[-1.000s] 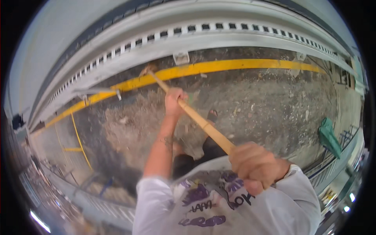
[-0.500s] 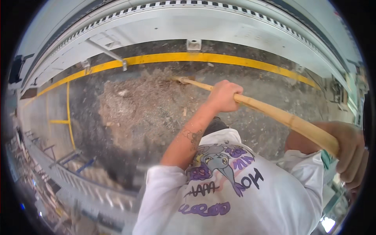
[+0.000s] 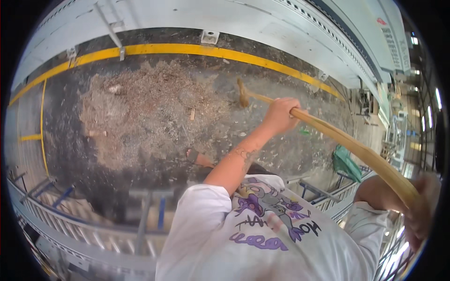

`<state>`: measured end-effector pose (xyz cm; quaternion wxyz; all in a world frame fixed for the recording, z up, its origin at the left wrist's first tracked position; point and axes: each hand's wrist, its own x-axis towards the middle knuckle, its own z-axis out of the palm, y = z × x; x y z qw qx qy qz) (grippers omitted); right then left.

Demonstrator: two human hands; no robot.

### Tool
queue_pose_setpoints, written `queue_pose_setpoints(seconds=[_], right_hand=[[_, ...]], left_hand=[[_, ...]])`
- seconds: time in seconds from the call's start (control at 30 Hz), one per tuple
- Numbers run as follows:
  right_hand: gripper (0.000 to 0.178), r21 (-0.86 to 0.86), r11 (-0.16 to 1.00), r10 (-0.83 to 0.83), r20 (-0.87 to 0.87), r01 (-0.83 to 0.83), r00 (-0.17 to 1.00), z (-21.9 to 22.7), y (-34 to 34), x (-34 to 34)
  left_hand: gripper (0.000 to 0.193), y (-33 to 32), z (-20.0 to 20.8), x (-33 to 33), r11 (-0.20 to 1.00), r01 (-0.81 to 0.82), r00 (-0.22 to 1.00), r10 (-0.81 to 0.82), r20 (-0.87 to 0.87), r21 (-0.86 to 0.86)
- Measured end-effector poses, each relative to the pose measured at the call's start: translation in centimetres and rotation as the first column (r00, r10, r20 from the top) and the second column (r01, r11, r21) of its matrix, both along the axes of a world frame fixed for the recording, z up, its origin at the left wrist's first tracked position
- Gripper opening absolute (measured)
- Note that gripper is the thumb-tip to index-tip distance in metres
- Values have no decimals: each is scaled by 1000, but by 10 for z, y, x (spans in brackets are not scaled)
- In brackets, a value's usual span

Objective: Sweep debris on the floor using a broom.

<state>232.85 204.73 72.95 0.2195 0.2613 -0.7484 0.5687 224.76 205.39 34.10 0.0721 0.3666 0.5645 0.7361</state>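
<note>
A long bamboo-handled broom (image 3: 361, 149) runs slantwise from the right edge toward the middle of the floor. My left hand (image 3: 282, 115) is closed around its handle partway down. Near the handle's upper end, my right hand (image 3: 422, 206) is wrapped round it, slightly blurred at the rim of the view. The brownish broom head (image 3: 243, 93) is seen at a narrow angle, to the right of a wide heap of sawdust and shavings (image 3: 150, 100). Whether the head presses on the floor or hovers just above it, I cannot tell.
A long pale machine (image 3: 164, 21) stands along the far side, with a yellow floor line (image 3: 187, 48) before it. Ladder-like metal conveyor frames (image 3: 79, 229) lie behind me at left. A green bag (image 3: 347, 164) is at right. My foot (image 3: 201, 158) is near the heap.
The broom head has moved from the heap's far right edge to the floor right of it. My view has turned rightward, bringing the green bag and my foot into sight.
</note>
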Motion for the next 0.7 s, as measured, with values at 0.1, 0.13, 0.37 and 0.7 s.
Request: queue_pose_setpoints(seconds=[0.1,0.13,0.37,0.7], right_hand=[[12,10,997,-76,30,76,997,-39,5,14],[23,-2,993,-118,44,118,992,-49,4,5],[19,-343,936,0,-229,-81,973,-51,4,19],[35,-357,862,-449,-206,361,869,-4,147,126]], left_hand=[[26,-19,-42,7,985,3,1000,-1,12,-175],[26,-31,-49,8,983,-16,1000,19,15,-183],[28,-113,-43,4,982,-69,998,65,-27,-176],[24,-25,4,-3,984,-102,970,65,-235,-148]])
